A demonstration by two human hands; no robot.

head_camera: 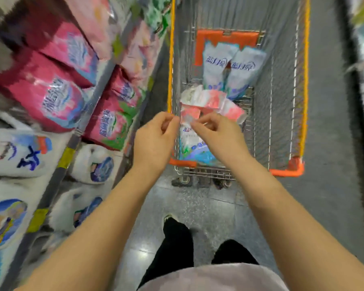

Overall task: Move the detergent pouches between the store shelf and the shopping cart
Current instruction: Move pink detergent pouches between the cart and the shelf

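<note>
Pinching a detergent pouch [189, 143] by its top edge, left hand [156, 141] and right hand [219, 136] hold it inside the shopping cart's [305, 80] near left corner. Probably lifting it out; next, hold both pinches firm and swing it to the store shelf [54, 183].

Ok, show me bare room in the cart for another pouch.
Bare: the cart's right strip, between the pouches and right rim. Crowded: the left side, blue pouches at the far end, pink pouches mid-cart, near end the held pouch in left hand and right hand.
</note>
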